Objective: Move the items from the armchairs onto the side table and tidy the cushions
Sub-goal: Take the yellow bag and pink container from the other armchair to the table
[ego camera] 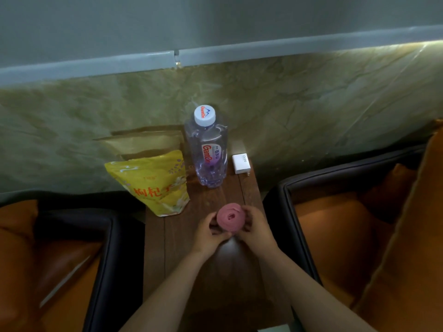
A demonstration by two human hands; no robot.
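Pink roll (231, 218), a soft coil of cloth with its spiral end turned up toward the head camera, is held between both hands over the middle of the side table (182, 248). The left hand (212, 232) cups its left and near side, fingers curled round it. The right hand (255, 227) grips its right side, fingers bent against the coil. The hands hide the roll's underside, so I cannot tell whether it touches the wood. Both bare forearms reach in from the bottom edge.

Farther back on the dark wooden table are three other things. A yellow bag (153, 183) printed with red characters sits at the left side. Just right of it a clear bottle (211, 154) stands upright with its white cap (205, 115) on and a red-lettered label facing the camera. A white charger (241, 163) lies near the bottle's right, apart from it, by the far right corner. Behind the bag a brown paper bag (143, 142) leans against the marbled wall (311, 104).

Two seats with dark frames and orange upholstery flank the table: the left armchair (103, 248) and the right armchair (294, 190). The left cushion (16, 226), orange, lies at the far left of its seat. The right cushion (393, 185), also orange, rests in the back corner of its seat. A large orange shape fills the frame's right edge, and I cannot tell whether it is a cushion or a backrest.
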